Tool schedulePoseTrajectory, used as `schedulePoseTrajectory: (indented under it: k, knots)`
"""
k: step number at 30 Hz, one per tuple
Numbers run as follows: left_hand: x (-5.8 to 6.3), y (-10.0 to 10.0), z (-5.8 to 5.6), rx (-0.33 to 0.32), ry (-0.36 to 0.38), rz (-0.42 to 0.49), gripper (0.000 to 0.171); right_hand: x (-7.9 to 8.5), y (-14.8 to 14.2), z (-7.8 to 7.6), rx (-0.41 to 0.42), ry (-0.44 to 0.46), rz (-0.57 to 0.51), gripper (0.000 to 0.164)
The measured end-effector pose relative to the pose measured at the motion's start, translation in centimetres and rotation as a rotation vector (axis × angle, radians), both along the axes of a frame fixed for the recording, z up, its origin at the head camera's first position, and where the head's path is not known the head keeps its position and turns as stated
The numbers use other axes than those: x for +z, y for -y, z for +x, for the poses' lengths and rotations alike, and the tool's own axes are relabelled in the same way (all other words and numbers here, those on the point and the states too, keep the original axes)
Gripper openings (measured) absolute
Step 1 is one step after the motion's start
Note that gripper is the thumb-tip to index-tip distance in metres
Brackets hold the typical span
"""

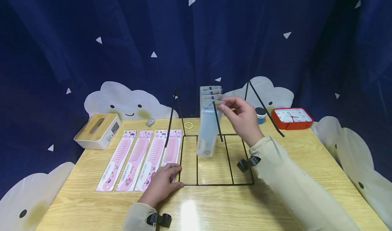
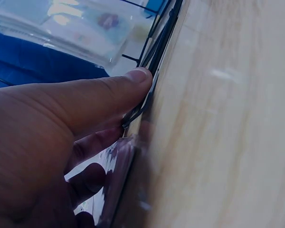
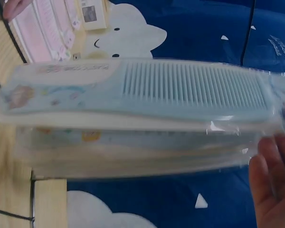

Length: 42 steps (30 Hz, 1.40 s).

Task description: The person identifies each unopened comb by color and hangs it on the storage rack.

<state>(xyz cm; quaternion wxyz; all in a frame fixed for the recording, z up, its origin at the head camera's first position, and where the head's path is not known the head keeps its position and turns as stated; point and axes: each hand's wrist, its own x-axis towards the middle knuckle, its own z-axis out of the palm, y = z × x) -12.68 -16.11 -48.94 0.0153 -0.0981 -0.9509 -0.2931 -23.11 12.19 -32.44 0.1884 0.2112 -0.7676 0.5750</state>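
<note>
Blue combs in clear packs (image 1: 207, 129) hang one behind another from the middle prong of a black wire display rack (image 1: 214, 184). My right hand (image 1: 242, 117) pinches the front pack near its top right edge, beside the prong. In the right wrist view, the front blue comb (image 3: 194, 90) lies across the picture with more packs behind it, and the fingers (image 3: 268, 166) are at its top end. At the rack's front left corner, my left hand (image 1: 163, 181) holds the base wire, with the thumb (image 2: 140, 78) on it in the left wrist view.
Several pink combs in packs (image 1: 142, 159) lie side by side left of the rack. A wood-topped tissue box (image 1: 98, 130), small grey clip-like device (image 1: 150, 122), yellow ring (image 1: 188, 125), blue jar (image 1: 261, 115) and red clock (image 1: 292, 118) stand farther back. Side prongs (image 1: 266, 108) jut forward.
</note>
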Motion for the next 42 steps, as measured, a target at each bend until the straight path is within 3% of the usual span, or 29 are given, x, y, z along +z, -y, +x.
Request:
schedulePoseTrajectory:
  k: [5, 11, 17, 22, 32, 42]
  knots:
    - [0.0, 0.0, 0.0, -0.003, 0.003, -0.003, 0.056, -1.7, -2.2, 1.3, -0.004, 0.043, 0.033, 0.032]
    - [0.2, 0.0, 0.0, 0.009, 0.009, -0.001, 0.055, -5.7, -5.0, 3.7, -0.02, 0.109, 0.234, 0.055]
    - [0.3, -0.2, 0.2, -0.004, 0.015, 0.02, 0.055, -10.2, -7.0, 6.1, -0.021, 0.289, 0.355, 0.075]
    - [0.2, -0.5, 0.1, -0.017, 0.017, 0.025, 0.056, -12.4, -8.3, 7.5, -0.065, 0.396, 0.417, 0.084]
    - [0.0, -0.2, 0.0, -0.005, 0.013, 0.01, 0.056, -15.7, -9.7, 7.9, -0.053, 0.445, 0.462, 0.089]
    - [0.2, 0.0, 0.1, -0.009, 0.007, 0.004, 0.057, -17.3, -9.5, 7.9, -0.008, 0.4, 0.611, 0.115]
